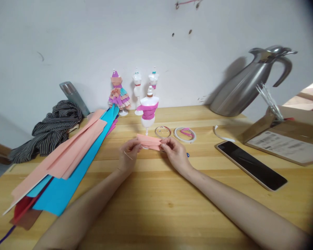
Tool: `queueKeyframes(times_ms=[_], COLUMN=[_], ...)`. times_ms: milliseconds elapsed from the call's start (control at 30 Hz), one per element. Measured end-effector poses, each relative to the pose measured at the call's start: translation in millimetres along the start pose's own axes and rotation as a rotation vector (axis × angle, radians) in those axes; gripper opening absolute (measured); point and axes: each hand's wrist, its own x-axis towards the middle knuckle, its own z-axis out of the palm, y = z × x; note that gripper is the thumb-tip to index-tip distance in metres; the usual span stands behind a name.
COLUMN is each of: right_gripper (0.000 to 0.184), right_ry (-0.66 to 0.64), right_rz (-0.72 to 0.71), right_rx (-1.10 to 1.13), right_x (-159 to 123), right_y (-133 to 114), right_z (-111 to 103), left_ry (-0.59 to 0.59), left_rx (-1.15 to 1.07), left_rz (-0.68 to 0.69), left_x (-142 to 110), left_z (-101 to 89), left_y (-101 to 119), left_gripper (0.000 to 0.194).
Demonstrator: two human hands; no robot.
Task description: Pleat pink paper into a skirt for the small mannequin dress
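Note:
A folded strip of salmon-pink paper [149, 142] is pinched at both ends, low over the wooden table [156, 208]. My left hand [129, 154] grips its left end with closed fingers. My right hand [173, 152] pinches its right end. Just behind the strip stands a small white mannequin [148, 113] wrapped in magenta paper. Three more small mannequins stand by the wall; one [118, 93] wears a layered paper dress, while the other two [137, 88] [153, 80] look almost bare.
Long sheets of pink and blue paper [65, 163] lie at the left beside a striped cloth [52, 130]. Two tape rings [184, 134] sit behind my right hand. A phone [251, 165], a cardboard box [284, 142] and a steel jug [250, 81] are at the right.

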Motion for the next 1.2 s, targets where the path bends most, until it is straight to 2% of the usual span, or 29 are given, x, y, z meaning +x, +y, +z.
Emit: queueKeyframes(times_ms=[167,333,667,967,1200], right_gripper=[0.014,0.014,0.013,0.012,0.012], right_ry=[0.012,0.024,0.032,0.033,0.038], right_rz=[0.013,0.014,-0.013,-0.114,-0.107], right_rx=[0.039,0.07,0.056,-0.043,-0.037], right_x=[0.7,3.1,1.8,-0.1,0.5], right_y=[2.1,4.0,1.9,-1.9,-0.1], right_z=[0.7,1.1,0.9,-1.5,-1.6], left_ry=[0.017,0.015,-0.029,-0.01,0.01], left_rx=[-0.067,-0.086,-0.031,-0.031,-0.046], left_rz=[-0.048,-0.123,-0.104,-0.185,-0.189], left_x=[0.6,1.6,6.3,8.0,5.8], left_z=[1.3,1.6,-3.6,-2.5,-1.0], left_y=[2.0,1.0,-3.8,-5.2,-1.6], left_gripper=[0.004,0.011,0.016,0.016,0.013])
